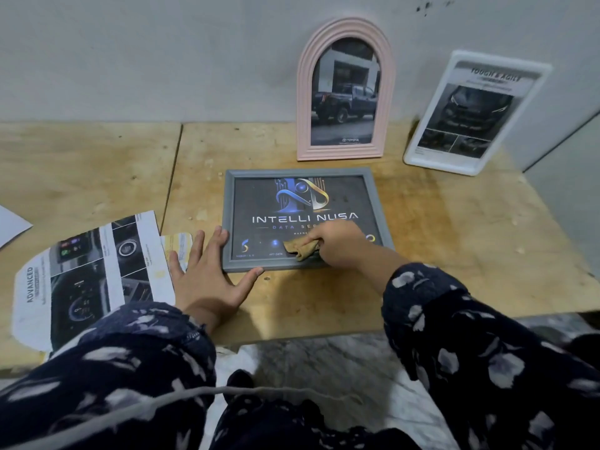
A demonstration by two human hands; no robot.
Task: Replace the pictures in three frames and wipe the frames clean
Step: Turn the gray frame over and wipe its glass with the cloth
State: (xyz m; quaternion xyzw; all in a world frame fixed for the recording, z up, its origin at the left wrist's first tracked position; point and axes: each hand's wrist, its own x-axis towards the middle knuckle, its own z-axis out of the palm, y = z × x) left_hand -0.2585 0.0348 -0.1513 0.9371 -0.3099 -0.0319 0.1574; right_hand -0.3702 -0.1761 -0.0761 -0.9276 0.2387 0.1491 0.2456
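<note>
On the left of the worktop (438, 228) lies a loose printed sheet (87, 271) showing car interiors, with a small yellow card (177, 243) peeking out beside it; both look thin, floppy and easy to crease, best lifted by an edge.

The left hand (207, 271) rests flat with its fingers spread and straight, fingertips and thumb touching the near left corner of the grey frame (227, 219), seemingly bracing it. That frame lies face up near the middle of the worktop. It looks light and stiff, with a smooth glazed front likely to slide on the wood and to crack under hard pressure, so holding it by the rim seems wise.

The right hand (337, 243) has its fingers curled around a small tan cloth (300, 250), soft and crumpled, pressed on the lower part of the glazing.

Further back, a pink arched frame (303, 102) stands upright against the wall, and to its right a white frame (435, 157) leans tilted; both could probably tip easily.
</note>
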